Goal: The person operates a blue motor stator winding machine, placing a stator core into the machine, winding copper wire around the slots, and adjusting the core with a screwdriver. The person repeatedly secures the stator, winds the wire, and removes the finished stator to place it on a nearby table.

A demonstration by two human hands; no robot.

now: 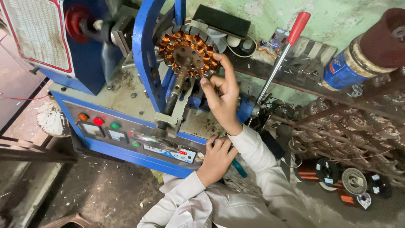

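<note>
Nearest us, the left hand [216, 159] is down at the near edge of the blue machine [90, 63], fingers curled loosely over the right end of the control panel [139, 135]. A teal handle [240, 169] pokes out from under the palm, but whether that grip has closed on it I cannot tell. Left along the panel sit an orange, a red and a green button [114, 126], with a small red display [183, 152] just beside the hand.

Further in, the right hand [222, 96] is up at the wound coil ring [187, 51], the round part packed with copper wire, mounted upright on a threaded shaft [175, 93] in the machine's blue frame. That hand is open and holds nothing: the forefinger reaches the ring's right edge, thumb bent just below it, other fingers relaxed. It looks like a check or a nudge of the windings while the ring sits clamped. Any next touch would want a light fingertip, since the wire looks fine and close-packed.

Farther right, a red-handled lever [291, 38] leans up over the counter [126, 90]. At the far right lies a big spool [363, 55], with smaller wire reels [354, 180] on the floor.
</note>
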